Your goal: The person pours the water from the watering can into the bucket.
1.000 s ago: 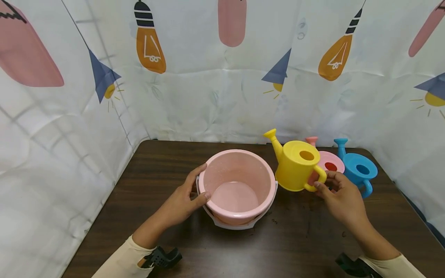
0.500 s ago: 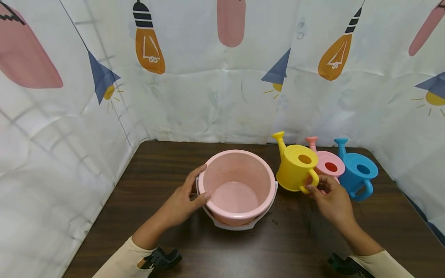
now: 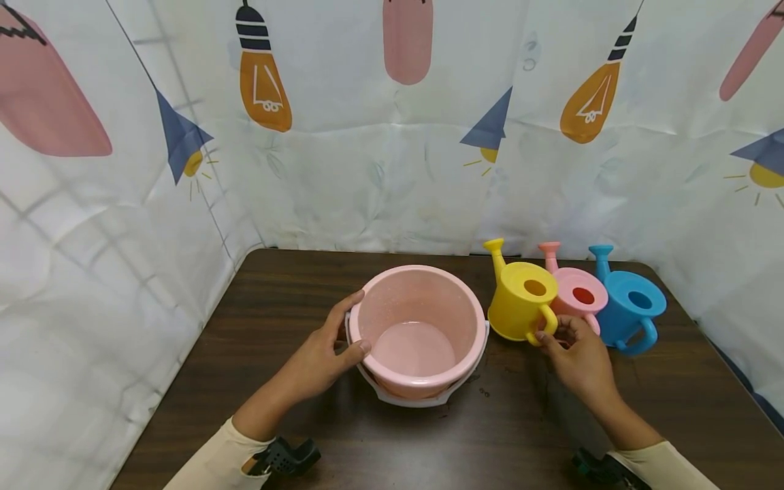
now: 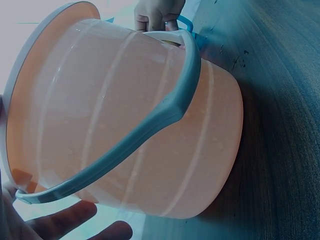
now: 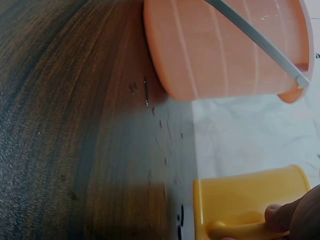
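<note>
A pink bucket [image 3: 419,347] with a pale handle [image 4: 145,131] lowered round its side stands upright on the dark table. My left hand [image 3: 321,357] holds it at the left of the rim, thumb over the edge; some fingers spread below it in the left wrist view. Right of the bucket is a yellow watering can [image 3: 516,309], upright, its base at or very near the tabletop. My right hand [image 3: 582,361] pinches the can's handle [image 3: 550,318] low down. Beside it stand a pink watering can [image 3: 578,282] and a blue one [image 3: 631,299].
The dark wooden table [image 3: 392,449] has small wet drops [image 3: 484,392] near the bucket. A patterned white cloth [image 3: 343,184] hangs behind and to the left. Close to the yellow can, the pink can is partly hidden by it.
My right hand has brought the yellow watering can down and slightly left, uncovering more of the pink watering can. The left hand and the bucket have stayed in place.
</note>
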Tool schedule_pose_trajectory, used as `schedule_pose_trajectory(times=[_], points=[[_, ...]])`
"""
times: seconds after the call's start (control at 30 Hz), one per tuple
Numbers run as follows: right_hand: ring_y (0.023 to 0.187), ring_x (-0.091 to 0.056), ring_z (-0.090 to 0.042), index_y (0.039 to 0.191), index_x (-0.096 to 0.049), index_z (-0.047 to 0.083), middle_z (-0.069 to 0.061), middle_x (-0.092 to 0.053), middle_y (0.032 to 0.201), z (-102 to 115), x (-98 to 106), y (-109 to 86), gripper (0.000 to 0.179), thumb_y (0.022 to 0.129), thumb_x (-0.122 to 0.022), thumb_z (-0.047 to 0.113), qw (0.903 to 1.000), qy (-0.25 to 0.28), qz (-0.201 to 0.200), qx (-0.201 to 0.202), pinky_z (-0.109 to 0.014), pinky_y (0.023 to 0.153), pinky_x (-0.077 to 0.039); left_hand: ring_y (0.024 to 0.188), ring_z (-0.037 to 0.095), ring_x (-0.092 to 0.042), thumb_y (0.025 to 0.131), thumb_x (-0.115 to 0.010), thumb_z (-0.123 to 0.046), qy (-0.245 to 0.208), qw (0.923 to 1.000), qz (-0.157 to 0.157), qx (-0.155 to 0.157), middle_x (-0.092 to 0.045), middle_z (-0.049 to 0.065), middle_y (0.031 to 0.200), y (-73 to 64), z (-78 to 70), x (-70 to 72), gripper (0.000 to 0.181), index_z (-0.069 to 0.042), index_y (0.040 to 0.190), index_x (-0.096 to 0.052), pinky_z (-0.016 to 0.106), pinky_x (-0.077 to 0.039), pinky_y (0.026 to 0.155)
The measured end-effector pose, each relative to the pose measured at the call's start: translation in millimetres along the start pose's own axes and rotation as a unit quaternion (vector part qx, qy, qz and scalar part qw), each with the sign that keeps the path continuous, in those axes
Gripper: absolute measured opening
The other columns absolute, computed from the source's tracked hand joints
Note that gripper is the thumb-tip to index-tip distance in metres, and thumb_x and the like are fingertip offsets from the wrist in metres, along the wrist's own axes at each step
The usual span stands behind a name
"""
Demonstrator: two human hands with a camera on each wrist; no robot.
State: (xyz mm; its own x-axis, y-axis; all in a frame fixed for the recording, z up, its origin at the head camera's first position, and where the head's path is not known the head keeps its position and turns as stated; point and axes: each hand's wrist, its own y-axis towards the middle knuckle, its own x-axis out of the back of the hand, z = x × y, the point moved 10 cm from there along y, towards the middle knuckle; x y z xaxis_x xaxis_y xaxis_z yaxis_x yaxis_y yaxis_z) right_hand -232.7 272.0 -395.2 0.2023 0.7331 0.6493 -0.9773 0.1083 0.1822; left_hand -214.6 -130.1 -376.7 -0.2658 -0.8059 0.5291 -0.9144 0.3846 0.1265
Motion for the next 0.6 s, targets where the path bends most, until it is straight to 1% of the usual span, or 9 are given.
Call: schedule_pose_trajectory(times=[0.27, 0.4, 0.47, 0.6], points=[[0.09, -0.072, -0.034, 0.124, -0.057, -0.006, -0.027, -0.068, 0.113, -9.9, -6.5, -1.0, 0.04, 0.098, -0.072, 0.019, 0.9993, -0.021, 0.011, -0.027, -0.023, 0.066, -0.056, 0.121, 0.025, -0.061, 0.101, -0.061, -0.04, -0.002, 1.0, 0.003, 0.0, -0.062, 0.016, 0.133, 0.6, 1.0, -1.4, 0.076, -0.034, 0.162, -0.016, 0.056, -0.044, 0.103], [0.09, -0.072, -0.034, 0.125, -0.058, -0.006, -0.027, -0.068, 0.115, -13.5, -10.1, -0.2, 0.041, 0.098, -0.072, 0.02, 0.9992, -0.023, 0.011, -0.032, -0.025, 0.068, -0.057, 0.122, 0.025, -0.061, 0.101, -0.061, -0.04, -0.001, 1.0, 0.0, -0.004, -0.061, 0.015, 0.134, 1.3, 0.9, -1.2, 0.076, -0.035, 0.162, -0.016, 0.056, -0.045, 0.102], [0.092, -0.072, -0.035, 0.125, -0.057, -0.007, -0.028, -0.068, 0.116, -14.9, -11.6, 0.3, 0.04, 0.098, -0.072, 0.02, 0.9992, -0.02, 0.01, -0.033, -0.029, 0.071, -0.058, 0.122, 0.025, -0.061, 0.101, -0.061, -0.04, -0.001, 1.0, 0.0, -0.006, -0.061, 0.015, 0.134, 1.4, 0.7, -1.0, 0.076, -0.034, 0.162, -0.016, 0.056, -0.045, 0.102], [0.101, -0.069, -0.042, 0.124, -0.058, -0.007, -0.03, -0.067, 0.118, -17.5, -12.7, -1.0, 0.041, 0.098, -0.072, 0.022, 0.9988, -0.032, 0.006, -0.037, -0.045, 0.079, -0.059, 0.12, 0.025, -0.061, 0.101, -0.061, -0.04, -0.001, 1.0, 0.003, -0.005, -0.062, 0.015, 0.131, 1.9, 0.6, -1.7, 0.076, -0.034, 0.162, -0.016, 0.056, -0.045, 0.102]])
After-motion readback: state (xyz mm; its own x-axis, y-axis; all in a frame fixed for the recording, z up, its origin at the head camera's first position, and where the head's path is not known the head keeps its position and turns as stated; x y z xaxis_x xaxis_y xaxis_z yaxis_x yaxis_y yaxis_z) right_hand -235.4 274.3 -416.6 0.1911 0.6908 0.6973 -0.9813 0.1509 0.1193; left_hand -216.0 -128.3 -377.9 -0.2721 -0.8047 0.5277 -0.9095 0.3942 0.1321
